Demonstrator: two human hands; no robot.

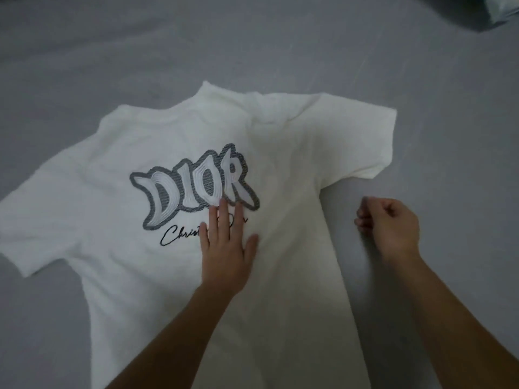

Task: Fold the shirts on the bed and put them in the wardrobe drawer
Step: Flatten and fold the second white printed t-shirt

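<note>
A white T-shirt [118, 192] with a large grey and white logo lies spread flat on the grey bed sheet [168, 51], both short sleeves out to the sides. My left hand [226, 248] lies flat on the shirt's middle, fingers straight, just below the logo and over the black script. My right hand [390, 226] hovers over the bare sheet beside the shirt's right edge, below the right sleeve, its fingers curled with nothing in them.
At the top right corner a bit of pale grey-blue fabric [494, 12] shows at the frame's edge. The grey sheet stretches all around the shirt. No wardrobe or drawer is in view.
</note>
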